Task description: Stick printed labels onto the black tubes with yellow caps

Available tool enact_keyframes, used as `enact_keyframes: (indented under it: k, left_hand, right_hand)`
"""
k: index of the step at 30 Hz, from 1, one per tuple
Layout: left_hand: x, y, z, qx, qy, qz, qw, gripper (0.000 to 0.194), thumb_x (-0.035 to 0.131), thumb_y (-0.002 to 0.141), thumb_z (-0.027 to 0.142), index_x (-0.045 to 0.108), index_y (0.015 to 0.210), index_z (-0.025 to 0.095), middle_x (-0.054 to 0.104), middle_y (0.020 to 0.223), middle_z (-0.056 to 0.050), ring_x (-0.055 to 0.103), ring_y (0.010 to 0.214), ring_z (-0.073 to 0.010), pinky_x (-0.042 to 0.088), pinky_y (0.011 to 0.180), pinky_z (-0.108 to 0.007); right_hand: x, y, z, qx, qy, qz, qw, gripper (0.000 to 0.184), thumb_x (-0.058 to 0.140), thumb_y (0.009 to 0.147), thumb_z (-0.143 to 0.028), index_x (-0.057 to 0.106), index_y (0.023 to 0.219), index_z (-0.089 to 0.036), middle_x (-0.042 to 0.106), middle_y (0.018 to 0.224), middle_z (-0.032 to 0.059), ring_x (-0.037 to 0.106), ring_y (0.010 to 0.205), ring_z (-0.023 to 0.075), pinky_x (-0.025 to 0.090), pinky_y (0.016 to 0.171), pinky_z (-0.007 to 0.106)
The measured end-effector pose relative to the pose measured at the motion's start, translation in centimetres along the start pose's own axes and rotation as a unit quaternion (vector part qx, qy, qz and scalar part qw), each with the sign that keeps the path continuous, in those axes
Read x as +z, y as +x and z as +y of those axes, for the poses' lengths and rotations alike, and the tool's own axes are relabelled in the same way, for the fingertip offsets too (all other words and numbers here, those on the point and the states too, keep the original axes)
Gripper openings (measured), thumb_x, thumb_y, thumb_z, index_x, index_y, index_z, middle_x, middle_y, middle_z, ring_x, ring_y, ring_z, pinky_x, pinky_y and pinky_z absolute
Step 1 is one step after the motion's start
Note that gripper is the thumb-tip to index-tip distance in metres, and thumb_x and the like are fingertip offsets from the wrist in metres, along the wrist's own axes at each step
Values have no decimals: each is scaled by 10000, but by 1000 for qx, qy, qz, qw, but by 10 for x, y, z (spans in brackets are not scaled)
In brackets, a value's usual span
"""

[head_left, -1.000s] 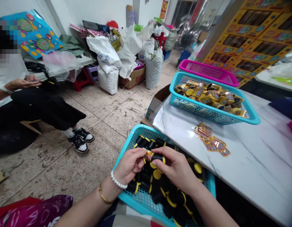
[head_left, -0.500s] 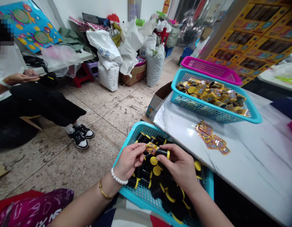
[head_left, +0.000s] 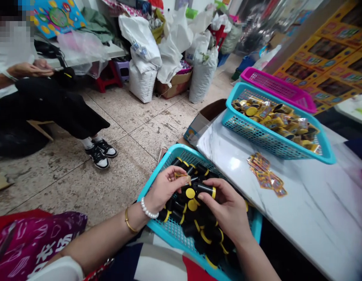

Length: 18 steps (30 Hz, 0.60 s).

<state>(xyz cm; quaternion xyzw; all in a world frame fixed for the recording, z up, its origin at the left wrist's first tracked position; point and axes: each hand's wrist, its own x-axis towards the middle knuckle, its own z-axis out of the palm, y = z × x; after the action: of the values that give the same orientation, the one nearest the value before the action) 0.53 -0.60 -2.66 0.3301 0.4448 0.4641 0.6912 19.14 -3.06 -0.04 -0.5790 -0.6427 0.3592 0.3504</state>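
My right hand grips a small black cylinder with a yellow end, lying sideways between thumb and fingers. My left hand is pinched on a yellow-orange printed sleeve label, mostly hidden by the fingers. A small gap separates the label from the cylinder's black end. Beneath both hands, a blue plastic basket holds many similar black cylinders with yellow ends. On the marble-patterned table to the right lies a loose pile of flat printed labels.
A second blue basket, full of label-wrapped cylinders, stands on the table before a pink basket. Stacked yellow boxes rise behind. A seated person is at left; white sacks stand on the floor.
The printed label was over the cylinder's left end; now it is off it, bunched in my left fingers. The view has shifted slightly.
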Motion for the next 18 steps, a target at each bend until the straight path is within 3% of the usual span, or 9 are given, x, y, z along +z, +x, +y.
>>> enact_keyframes:
  k: [2,6,9,14,18]
  left_hand:
    - [-1,0,0,21,17,30,999,276,738,717,325,639,909,153,657,782,-4,524,603,-84,417,592,-223]
    - [-3,-1,-1,-1,33,-17,999,198,738,713,302,686,816,140,659,732,-7,566,685,-118,430,659,-241]
    - [-4,1,-5,-2,13,-14,1000,172,727,723,291,717,788,133,674,742,-20,578,712,-122,435,697,-246]
    - [-5,6,-8,-35,-60,-7,998,211,710,743,309,727,828,116,675,751,-32,549,647,-93,410,614,-220]
    - [-3,4,-6,-40,-1,-1,999,314,724,726,297,678,979,115,665,755,-31,554,606,-98,410,541,-216]
  right_hand:
    - [1,0,2,39,40,-12,998,252,706,780,-346,611,982,-230,637,854,29,590,702,167,503,618,281]
    - [4,2,2,72,76,-13,994,281,728,756,-357,616,979,-228,639,817,20,568,663,149,477,571,251]
    - [7,4,0,70,70,-3,995,281,724,759,-352,617,989,-232,636,842,22,559,663,140,463,563,239]
    - [4,10,0,83,106,-50,990,238,666,803,-355,628,1002,-229,643,942,36,559,674,128,452,561,227]
    - [0,13,5,147,133,-66,978,197,576,867,-402,642,926,-226,596,746,-11,483,562,93,399,506,201]
